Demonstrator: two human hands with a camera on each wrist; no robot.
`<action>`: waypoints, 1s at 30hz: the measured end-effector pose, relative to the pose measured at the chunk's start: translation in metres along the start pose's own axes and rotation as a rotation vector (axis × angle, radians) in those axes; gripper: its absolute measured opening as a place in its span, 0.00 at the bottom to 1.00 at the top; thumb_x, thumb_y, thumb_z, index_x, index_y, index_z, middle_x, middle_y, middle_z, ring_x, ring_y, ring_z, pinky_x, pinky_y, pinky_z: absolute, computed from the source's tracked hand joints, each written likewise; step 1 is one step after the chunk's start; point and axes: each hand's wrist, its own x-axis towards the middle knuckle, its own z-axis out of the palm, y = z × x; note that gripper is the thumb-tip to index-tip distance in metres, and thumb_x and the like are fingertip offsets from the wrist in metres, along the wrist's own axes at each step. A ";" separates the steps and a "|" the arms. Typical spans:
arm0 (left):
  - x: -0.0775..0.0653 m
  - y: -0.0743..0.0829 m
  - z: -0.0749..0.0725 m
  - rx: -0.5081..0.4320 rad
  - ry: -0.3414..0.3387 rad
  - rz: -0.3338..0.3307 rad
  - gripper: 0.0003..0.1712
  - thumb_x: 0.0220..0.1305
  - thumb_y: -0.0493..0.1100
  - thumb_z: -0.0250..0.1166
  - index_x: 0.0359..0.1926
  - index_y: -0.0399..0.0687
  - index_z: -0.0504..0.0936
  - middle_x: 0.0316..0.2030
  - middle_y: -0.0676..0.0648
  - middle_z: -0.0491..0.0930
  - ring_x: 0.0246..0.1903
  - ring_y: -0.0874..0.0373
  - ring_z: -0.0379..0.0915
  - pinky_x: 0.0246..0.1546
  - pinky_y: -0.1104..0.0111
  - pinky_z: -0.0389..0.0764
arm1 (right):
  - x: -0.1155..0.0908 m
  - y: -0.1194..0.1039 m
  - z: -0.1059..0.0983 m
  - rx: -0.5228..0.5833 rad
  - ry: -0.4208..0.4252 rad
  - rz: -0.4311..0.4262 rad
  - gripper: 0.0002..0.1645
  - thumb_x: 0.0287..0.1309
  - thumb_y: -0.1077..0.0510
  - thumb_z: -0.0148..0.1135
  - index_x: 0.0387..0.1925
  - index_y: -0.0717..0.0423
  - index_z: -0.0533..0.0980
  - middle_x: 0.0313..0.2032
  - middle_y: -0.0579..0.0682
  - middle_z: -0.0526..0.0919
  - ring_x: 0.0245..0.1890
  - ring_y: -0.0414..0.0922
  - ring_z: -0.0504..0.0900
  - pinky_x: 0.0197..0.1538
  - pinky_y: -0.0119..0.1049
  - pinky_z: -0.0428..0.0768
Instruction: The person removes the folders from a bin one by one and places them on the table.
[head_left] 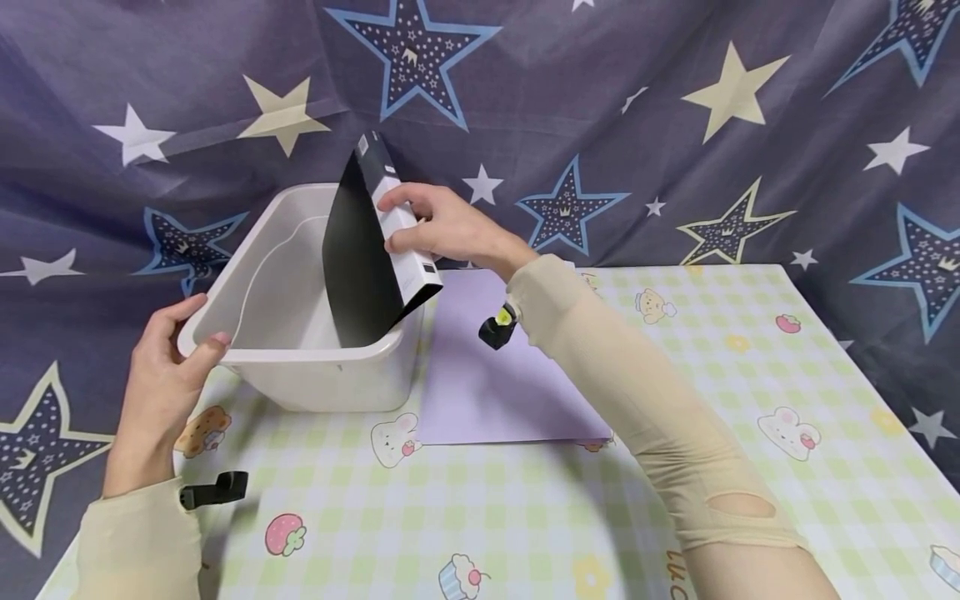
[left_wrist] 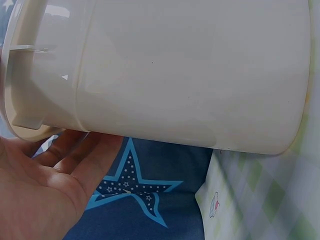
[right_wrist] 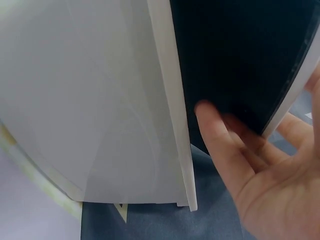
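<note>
Right hand (head_left: 453, 223) grips black folder (head_left: 360, 267) by its white spine; folder tilted, partly inside bin (head_left: 322, 385), 3 o'clock side. Left hand (head_left: 161, 367) grasps bin rim, 8 o'clock.

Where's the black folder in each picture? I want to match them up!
Head: the black folder is left of centre, gripped by the right hand.
Left wrist: not in it.
Right wrist: the black folder is at upper right.
Shared landmark: the white tub, in all three views.
</note>
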 end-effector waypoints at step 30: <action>-0.003 -0.002 0.001 0.064 0.005 -0.017 0.33 0.63 0.33 0.60 0.69 0.44 0.63 0.49 0.59 0.67 0.41 0.67 0.68 0.36 0.86 0.72 | -0.018 0.004 -0.005 0.199 0.056 0.005 0.30 0.50 0.69 0.62 0.57 0.57 0.70 0.35 0.58 0.78 0.26 0.48 0.78 0.22 0.33 0.72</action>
